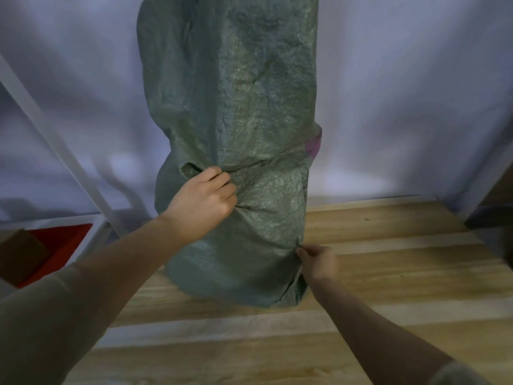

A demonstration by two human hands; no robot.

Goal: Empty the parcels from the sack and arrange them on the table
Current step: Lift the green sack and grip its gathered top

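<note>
Head view, one item of stock and its handlers: a tall grey-green woven sack (pixel 236 140) stands upright on the wooden table (pixel 388 273), its base resting on the boards towards the left of centre and its top running out of frame above. Your left hand (pixel 204 201) is closed into a fist on a bunch of fabric at mid-height on the sack's near-left face; creases radiate from that grip. Your right hand (pixel 317 262) is lower, at the sack's right edge near the base, fingers pinched shut on a fold of the cloth. A purple patch (pixel 313 144) shows at the right edge about halfway up; it may be tape or a parcel showing through, the view does not settle it. No parcels are visible; you should judge them to be inside, since the sack holds blocky, bulging shapes. Behind hangs a pale cloth backdrop (pixel 402 107), and a red mat (pixel 63 243) lies low at the far left off the table. Risks to note: the column is tall and narrow, so an uneven pull could topple it off the left edge; hauling fabric alone may let it slip through your grip; parcels released at once could tumble and scatter.
</note>
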